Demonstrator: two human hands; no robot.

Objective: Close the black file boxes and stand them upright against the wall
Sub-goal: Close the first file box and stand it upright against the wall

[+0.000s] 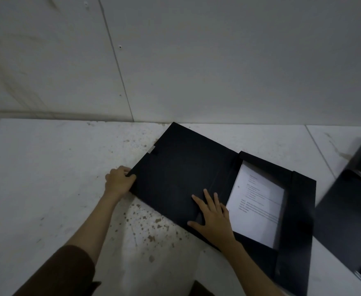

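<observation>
A flat black plastic file box (207, 184) is lying open near the back edge of the stained white floor (47, 189), white papers (256, 201) showing. The left hand (119, 180) is gripping its flap corner; the right hand (213, 218) is pressing spread flat. Swinging the flap fully over before standing it should work best.

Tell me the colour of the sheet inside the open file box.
White printed paper sheet, best in the head view.

You've got 2 black file boxes: 1 open box (196, 178) w/ 1 stack of printed sheets (258, 201) inside, 2nd box (346, 214) just right of it. 2 hands on the 1st.
</observation>
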